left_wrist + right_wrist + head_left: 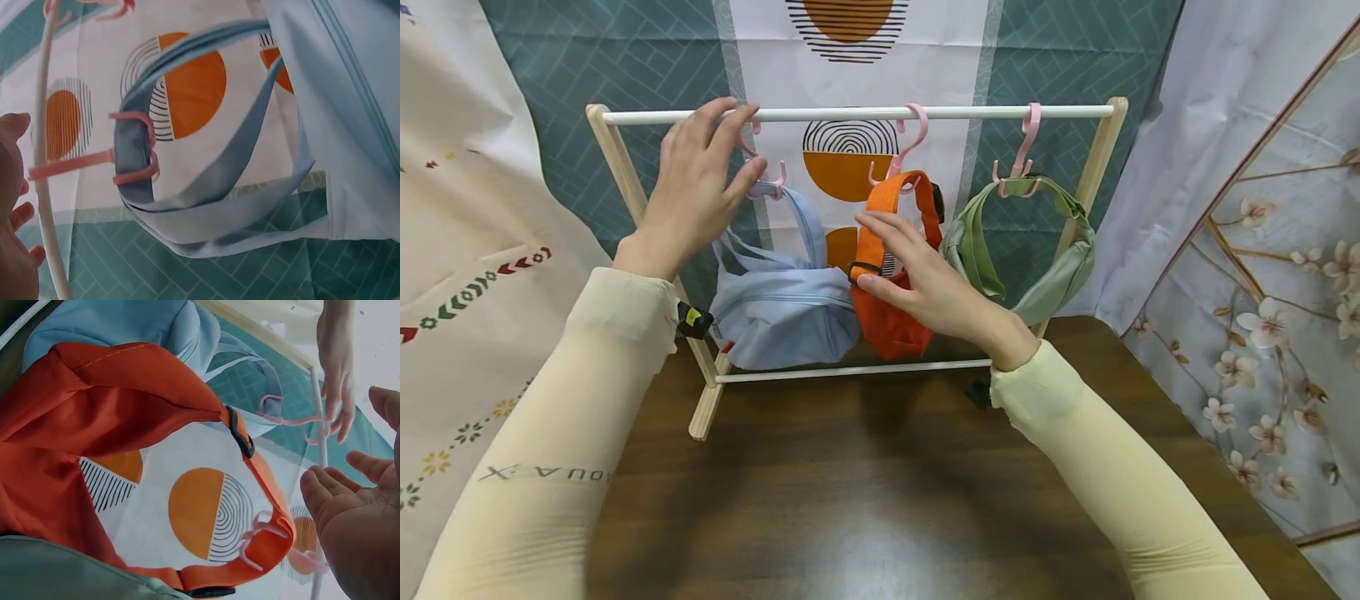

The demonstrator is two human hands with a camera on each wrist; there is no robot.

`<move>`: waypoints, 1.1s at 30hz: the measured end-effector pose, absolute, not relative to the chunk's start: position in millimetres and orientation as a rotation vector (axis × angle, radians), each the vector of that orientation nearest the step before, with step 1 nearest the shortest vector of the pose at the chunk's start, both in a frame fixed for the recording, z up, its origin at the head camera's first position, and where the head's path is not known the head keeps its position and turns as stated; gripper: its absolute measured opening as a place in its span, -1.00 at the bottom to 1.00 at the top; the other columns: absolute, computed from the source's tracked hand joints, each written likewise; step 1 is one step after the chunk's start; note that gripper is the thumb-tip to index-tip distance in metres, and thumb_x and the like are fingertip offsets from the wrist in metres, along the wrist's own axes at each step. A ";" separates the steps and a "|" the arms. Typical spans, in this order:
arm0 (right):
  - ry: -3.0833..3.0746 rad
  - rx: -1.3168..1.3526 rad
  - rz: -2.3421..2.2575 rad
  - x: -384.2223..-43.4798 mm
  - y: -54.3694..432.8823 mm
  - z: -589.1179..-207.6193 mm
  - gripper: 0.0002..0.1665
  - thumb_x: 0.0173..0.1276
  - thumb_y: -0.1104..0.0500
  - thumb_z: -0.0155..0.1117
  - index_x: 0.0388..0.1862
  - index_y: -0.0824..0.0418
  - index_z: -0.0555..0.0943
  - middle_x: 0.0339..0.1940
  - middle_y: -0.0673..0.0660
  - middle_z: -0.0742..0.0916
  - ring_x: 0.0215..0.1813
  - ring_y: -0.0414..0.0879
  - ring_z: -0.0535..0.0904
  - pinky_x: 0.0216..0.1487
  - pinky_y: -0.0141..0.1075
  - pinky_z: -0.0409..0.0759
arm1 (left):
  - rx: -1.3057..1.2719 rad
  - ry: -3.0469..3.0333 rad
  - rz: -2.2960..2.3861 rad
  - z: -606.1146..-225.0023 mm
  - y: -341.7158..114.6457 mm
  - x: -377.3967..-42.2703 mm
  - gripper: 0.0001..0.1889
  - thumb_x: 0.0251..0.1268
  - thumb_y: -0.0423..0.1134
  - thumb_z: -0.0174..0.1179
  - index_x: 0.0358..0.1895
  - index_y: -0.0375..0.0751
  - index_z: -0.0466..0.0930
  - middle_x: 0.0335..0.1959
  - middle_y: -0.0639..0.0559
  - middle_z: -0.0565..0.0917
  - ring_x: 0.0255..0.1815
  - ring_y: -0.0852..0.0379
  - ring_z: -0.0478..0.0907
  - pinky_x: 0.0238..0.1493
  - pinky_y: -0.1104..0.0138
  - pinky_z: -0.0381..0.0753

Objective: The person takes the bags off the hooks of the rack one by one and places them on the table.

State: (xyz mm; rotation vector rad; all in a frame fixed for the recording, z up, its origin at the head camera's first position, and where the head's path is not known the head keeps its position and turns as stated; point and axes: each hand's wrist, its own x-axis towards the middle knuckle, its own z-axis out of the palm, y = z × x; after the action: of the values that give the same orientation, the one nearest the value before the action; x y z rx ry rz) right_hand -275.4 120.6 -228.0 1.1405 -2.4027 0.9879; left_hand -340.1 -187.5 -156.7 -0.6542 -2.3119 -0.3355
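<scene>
My left hand [696, 179] is at the white rail [835, 114], its fingers loosely bent beside the left pink hook [781, 177]. From that hook a light blue bag [786, 312] hangs by its straps. In the left wrist view, the hook's shaft [75, 165] crosses the rail close to the fingertips, with nothing gripped. My right hand [936, 283] is spread in front of an orange bag [895, 329], covering part of it. The orange strap [272, 544] loops over the middle pink hook [914, 142]; in the right wrist view the fingers stand apart from it.
A sage green bag [1063, 271] hangs from the right pink hook [1028, 137]. Wooden legs [1097, 158] support the rack, which has a lower white bar [850, 370]. The rack stands on a dark wooden table [850, 492], with patterned cloth [865, 83] behind and at both sides.
</scene>
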 end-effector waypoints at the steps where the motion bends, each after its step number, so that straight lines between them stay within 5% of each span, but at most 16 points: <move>1: -2.399 1.145 0.980 -275.9 119.6 -227.2 -0.16 0.57 0.01 0.27 0.70 0.06 0.16 0.66 0.05 0.23 0.60 -0.08 0.16 0.53 -0.06 0.32 | -0.647 -2.312 -0.317 -155.4 -188.4 -342.1 -0.36 0.67 0.01 -0.01 0.68 0.03 0.08 0.66 -0.13 0.09 0.67 -0.11 -0.01 0.64 -0.05 -0.27; 7: -2.390 1.206 0.933 -282.7 105.9 -219.0 -0.14 0.57 0.00 0.27 0.70 0.10 0.13 0.65 0.06 0.22 0.59 -0.09 0.18 0.57 -0.17 0.24 | -0.626 -2.295 -0.135 -148.5 -195.3 -353.4 -0.35 0.67 0.09 -0.06 0.68 0.08 0.06 0.69 -0.09 0.05 0.70 -0.07 -0.10 0.62 -0.09 -0.45; 23: -2.513 1.175 0.857 -303.8 77.6 -195.5 -0.09 0.58 -0.09 0.24 0.72 0.09 0.06 0.65 0.12 0.17 0.60 -0.06 0.15 0.57 -0.22 0.22 | -0.586 -2.280 -0.088 -146.5 -197.5 -372.6 -0.33 0.68 0.14 -0.10 0.69 0.10 0.00 0.67 -0.16 0.09 0.71 -0.12 -0.11 0.61 -0.10 -0.48; 33: -2.665 1.132 0.776 -315.5 53.5 -190.2 -0.01 0.58 -0.15 0.20 0.75 0.02 -0.09 0.70 0.08 0.00 0.59 -0.03 0.20 0.52 -0.23 0.31 | -0.584 -2.246 -0.075 -151.4 -194.6 -375.0 -0.27 0.56 0.09 0.14 0.63 -0.04 0.10 0.53 -0.19 0.32 0.57 -0.18 0.15 0.61 -0.19 -0.33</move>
State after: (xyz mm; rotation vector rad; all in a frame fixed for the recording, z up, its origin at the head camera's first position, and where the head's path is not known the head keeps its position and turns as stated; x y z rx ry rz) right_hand -315.5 53.5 -190.2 1.1321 -2.6653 0.7759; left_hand -375.0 -194.6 -151.4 -0.5836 -2.2458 -0.0746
